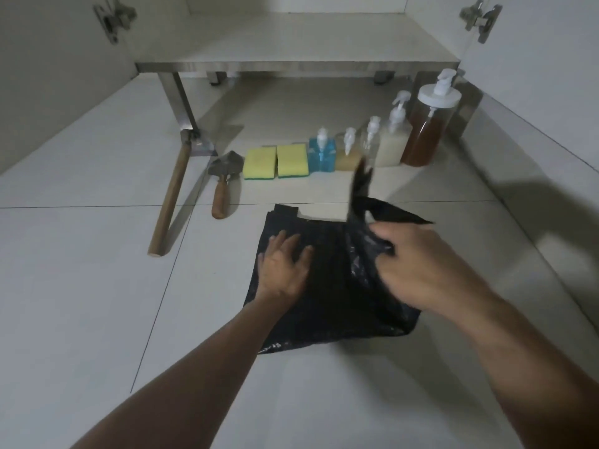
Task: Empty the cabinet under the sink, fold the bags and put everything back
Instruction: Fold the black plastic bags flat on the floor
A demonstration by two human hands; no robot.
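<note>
Black plastic bag (327, 286) lies spread on the tiled floor (81, 286), in front of the open cabinet (291, 37). Left hand (283, 265): fingers straight, palm flat, pressing the bag's left half down against the floor. Right hand (418, 264): fingers curled round a bunched fold of the bag's right side, lifted off the floor; one handle loop stands up above the grip, blurred, the other trails toward the right. Bulk of the bag sits between and below the two hands; its far left corner lies flat beyond the left hand.

Row along the floor at the cabinet's front edge, left to right: wooden-handled hammer (170, 196), small trowel (223, 183), two yellow sponges (275, 162), blue pump bottle (321, 153), further pump and spray bottles (393, 137), large amber pump bottle (428, 131) at the right end. Cabinet shelf bare of items in view.
</note>
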